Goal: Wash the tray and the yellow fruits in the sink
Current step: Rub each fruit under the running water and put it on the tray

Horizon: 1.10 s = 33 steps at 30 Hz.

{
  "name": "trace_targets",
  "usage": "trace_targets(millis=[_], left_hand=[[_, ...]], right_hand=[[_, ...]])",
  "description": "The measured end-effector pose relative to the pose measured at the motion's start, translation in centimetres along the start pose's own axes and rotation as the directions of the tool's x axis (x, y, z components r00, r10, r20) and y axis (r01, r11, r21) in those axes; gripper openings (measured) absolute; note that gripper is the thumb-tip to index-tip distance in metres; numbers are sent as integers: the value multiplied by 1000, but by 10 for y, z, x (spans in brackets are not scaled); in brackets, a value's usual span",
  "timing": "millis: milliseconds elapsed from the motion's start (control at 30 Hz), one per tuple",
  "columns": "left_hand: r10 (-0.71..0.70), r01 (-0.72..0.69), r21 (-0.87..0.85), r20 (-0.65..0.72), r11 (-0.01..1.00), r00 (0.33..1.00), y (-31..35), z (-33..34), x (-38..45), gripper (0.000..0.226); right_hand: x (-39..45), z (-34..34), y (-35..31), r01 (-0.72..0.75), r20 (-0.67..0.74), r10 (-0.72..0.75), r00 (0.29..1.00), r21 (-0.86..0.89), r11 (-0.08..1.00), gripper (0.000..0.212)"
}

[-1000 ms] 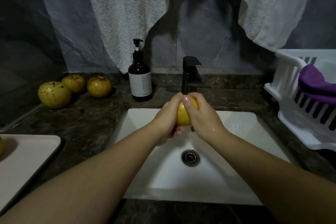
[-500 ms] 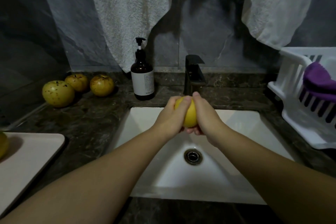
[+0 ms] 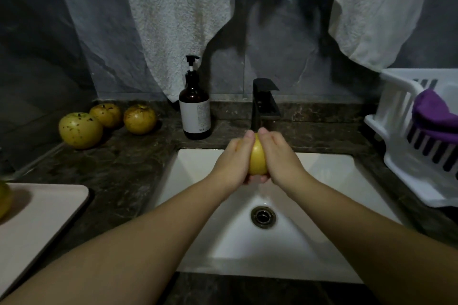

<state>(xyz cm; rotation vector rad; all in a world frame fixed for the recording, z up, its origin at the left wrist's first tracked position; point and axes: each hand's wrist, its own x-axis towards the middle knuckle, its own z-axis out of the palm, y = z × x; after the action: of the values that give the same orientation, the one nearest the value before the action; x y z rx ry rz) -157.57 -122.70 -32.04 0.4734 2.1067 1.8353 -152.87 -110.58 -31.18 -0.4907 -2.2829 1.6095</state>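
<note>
A: What has changed with the yellow fruit (image 3: 258, 158)?
B: It has turned between the palms; the left hand (image 3: 235, 160) and right hand (image 3: 278, 156) stay cupped around it, fingers pressed together, above the sink (image 3: 322, 171) below the faucet (image 3: 264, 104)
A: Meaning?
B: Probably mid-scrub. Three fruits (image 3: 80, 129) wait far left; the tray (image 3: 42, 213) sits near left, not yet in the sink

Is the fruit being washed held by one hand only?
No: the left hand and the right hand both clasp the yellow fruit between them over the sink.
</note>
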Motion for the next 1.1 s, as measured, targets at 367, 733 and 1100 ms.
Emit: trace_targets(millis=[367,733,1100], left_hand=[[-362,463,-343,321,817,875,9,-13,-9,71],[-298,441,-434,359,786,884,6,-8,-4,55],[-272,403,-405,345,821,899,4,-8,-3,55]], right_hand=[[2,-13,1,352,76,-352,933,-402,845,44],[3,-17,5,-80,260,28,965,192,978,29],[0,-19,1,-131,265,70,962,222,966,31]])
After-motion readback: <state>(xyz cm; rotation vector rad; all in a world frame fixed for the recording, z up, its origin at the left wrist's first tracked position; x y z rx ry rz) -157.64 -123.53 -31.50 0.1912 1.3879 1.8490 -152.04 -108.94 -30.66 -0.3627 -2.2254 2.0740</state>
